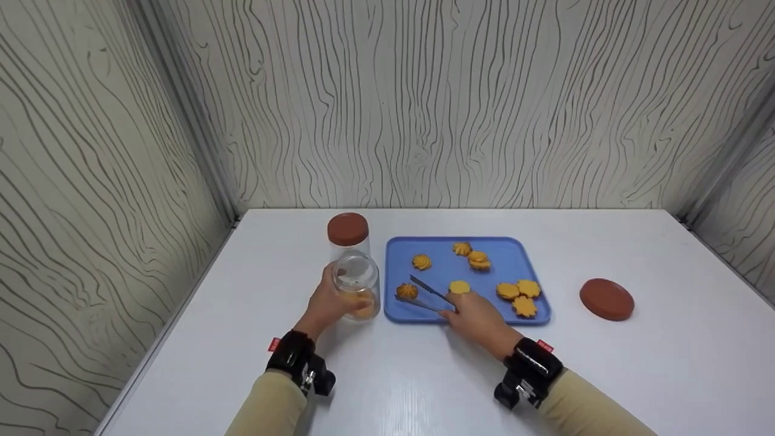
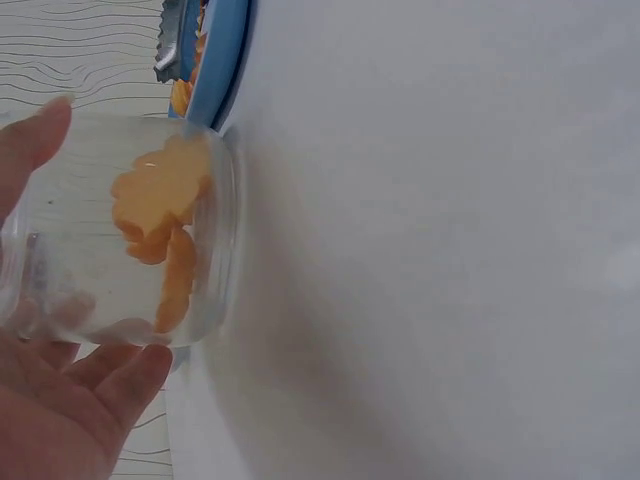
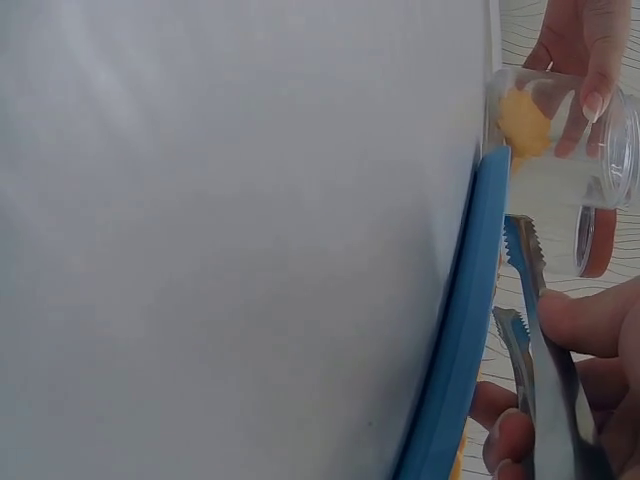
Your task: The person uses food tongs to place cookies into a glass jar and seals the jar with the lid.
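My left hand (image 1: 330,306) grips a clear jar (image 1: 357,275) that has no lid on it. Inside the jar lie a flower-shaped cookie (image 2: 160,190) and another one on edge, both near the bottom. My right hand (image 1: 478,321) holds metal tongs (image 3: 550,360) over the near left part of a blue tray (image 1: 436,315). The tongs' arms are spread, their toothed tips on either side of a swirled cookie (image 1: 407,290) in the head view. Another cookie (image 1: 459,286) lies by the right fingers, partly hidden by them.
Several more cookies (image 1: 525,306) lie on the tray, at its right and along the far side. Behind the held jar stands a second jar with a brown lid (image 1: 348,229). A loose brown lid (image 1: 606,299) lies on the white table right of the tray.
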Tool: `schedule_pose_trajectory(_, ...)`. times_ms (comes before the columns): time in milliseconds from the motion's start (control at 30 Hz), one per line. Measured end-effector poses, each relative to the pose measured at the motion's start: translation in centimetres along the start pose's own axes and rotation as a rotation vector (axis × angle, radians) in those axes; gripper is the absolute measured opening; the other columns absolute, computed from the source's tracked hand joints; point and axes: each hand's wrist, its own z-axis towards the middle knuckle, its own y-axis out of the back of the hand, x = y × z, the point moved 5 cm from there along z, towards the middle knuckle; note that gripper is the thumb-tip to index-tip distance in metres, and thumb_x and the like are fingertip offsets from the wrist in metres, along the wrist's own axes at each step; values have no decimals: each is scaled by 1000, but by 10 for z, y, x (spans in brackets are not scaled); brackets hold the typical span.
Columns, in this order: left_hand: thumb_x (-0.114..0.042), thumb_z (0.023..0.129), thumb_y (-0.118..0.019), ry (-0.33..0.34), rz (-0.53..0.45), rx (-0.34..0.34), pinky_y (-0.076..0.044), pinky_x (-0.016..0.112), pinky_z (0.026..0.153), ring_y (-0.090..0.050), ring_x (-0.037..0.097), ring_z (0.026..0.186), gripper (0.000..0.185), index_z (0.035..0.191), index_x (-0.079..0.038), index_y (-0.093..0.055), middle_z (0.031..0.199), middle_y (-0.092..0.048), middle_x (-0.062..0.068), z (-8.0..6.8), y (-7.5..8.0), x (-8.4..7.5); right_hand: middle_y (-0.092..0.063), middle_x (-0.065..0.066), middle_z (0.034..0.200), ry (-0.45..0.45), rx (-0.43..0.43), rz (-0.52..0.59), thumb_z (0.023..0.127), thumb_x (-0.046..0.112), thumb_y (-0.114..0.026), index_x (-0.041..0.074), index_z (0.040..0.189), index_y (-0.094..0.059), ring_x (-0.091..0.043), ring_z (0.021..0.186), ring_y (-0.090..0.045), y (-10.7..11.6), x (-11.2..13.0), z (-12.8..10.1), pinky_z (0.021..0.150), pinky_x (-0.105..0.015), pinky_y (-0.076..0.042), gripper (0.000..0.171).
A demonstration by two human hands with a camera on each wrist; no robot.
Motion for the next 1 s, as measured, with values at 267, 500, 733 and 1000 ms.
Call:
schedule_pose_trajectory(267,-19,67,-90,12,-34,-4,-36,50,104,-47,38,123,102,144,4,-27,133,-50,24,0,0,-1,-59,-2,76,-17,17,9,90,15,-68,3,91,-67,-17,69,-56,-4,-1,1,64,-38,-51,12)
schedule_pose_trajectory(500,-19,66,-89,3,-26,-5,-36,51,104,-47,38,123,103,144,5,-27,133,-51,25,-1,1,-1,-60,-3,76,9,15,-31,90,14,-68,3,92,-67,-21,72,-60,-6,0,3,68,-41,-53,11)
schedule_pose_trajectory(733,-18,66,-90,1,-20,0,-36,52,103,-47,39,123,104,144,6,-26,134,-50,26,-1,0,-2,-60,-4,74,61,-22,-68,90,11,-68,1,92,-67,-22,70,-60,-1,4,1,65,-40,-52,10)
schedule_pose_trajectory(1000,-21,67,-89,6,6,14,-36,52,103,-46,39,125,102,144,2,-27,135,-48,24,-1,2,-1,-51,-1,67,59,-49,-57,91,11,-67,3,86,-63,-18,63,-50,9,4,-1,58,-35,-46,11)
